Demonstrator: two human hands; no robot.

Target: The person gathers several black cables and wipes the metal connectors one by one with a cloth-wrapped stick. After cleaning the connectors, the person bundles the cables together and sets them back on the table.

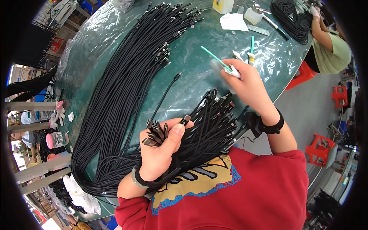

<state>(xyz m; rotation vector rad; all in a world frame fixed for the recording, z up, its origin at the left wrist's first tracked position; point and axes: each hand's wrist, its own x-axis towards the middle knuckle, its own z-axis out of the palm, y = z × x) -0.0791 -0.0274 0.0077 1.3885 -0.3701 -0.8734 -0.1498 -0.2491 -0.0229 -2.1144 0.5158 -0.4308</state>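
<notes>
My left hand is closed around several black cables, their plug ends fanned out above the fingers. One cable plug stands apart, pinched between thumb and forefinger. Up and to the right, my right hand grips a thin teal stick with white cloth-like material wrapped near the fingers. The stick points up and left, away from the plugs. Below that hand spreads a pile of black cable ends. A large looped bundle of black cables fills the table's left side, and one loose cable end lies between.
Film covers the green table. Toward the back are a second teal stick, white paper, a clear bottle, a marker-like pen and another cable coil. A co-worker sits at the right, near red stools.
</notes>
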